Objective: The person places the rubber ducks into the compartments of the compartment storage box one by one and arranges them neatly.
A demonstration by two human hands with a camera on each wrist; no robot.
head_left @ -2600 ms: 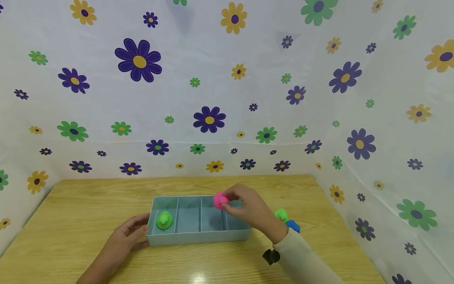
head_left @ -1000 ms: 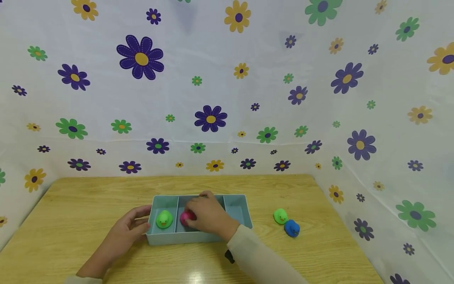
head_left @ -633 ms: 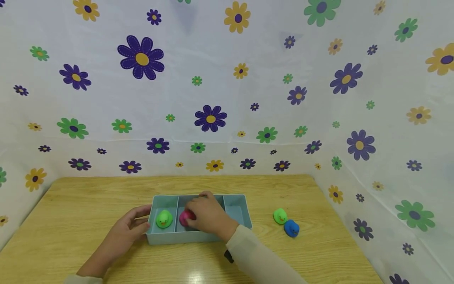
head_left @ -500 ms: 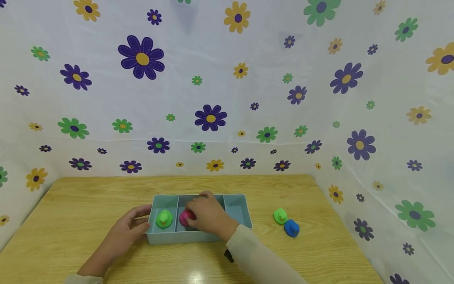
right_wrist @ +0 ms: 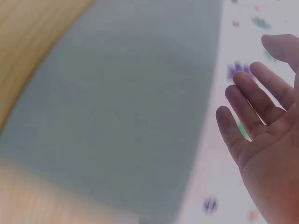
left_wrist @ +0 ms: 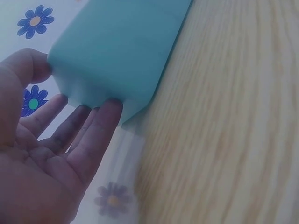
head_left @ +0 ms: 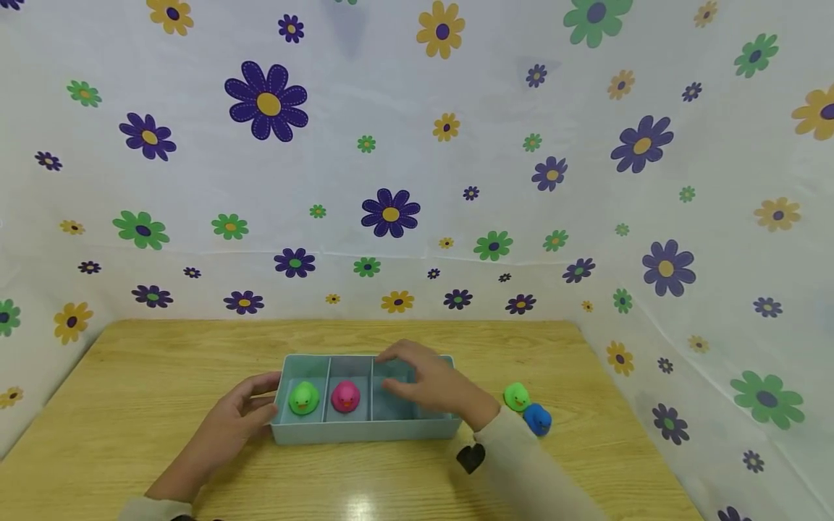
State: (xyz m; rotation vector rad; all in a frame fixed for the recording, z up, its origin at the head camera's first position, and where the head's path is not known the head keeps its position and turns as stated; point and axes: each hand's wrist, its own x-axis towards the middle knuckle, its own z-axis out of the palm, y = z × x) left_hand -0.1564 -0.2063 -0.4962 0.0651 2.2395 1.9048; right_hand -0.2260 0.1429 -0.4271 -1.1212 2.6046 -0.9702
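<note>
A pale blue divided tray stands on the table. In its leftmost compartment sits a green rubber duck, and in the second one a pink rubber duck. My left hand touches the tray's left end, thumb at the near corner and fairly straight fingers along the end wall, as the left wrist view also shows. Above the two right compartments is my right hand, its fingers spread and holding nothing. Its palm and apart fingers show in the right wrist view, beside the blurred tray side.
Right of the tray, a second green duck and a blue duck lie side by side on the wooden table, close to the right sleeve. A flower-printed white sheet hangs behind and at the sides.
My right hand carried the pink duck left into the second compartment and let it go. The hand has since lifted and moved right. My left hand has stayed at the tray's end.
</note>
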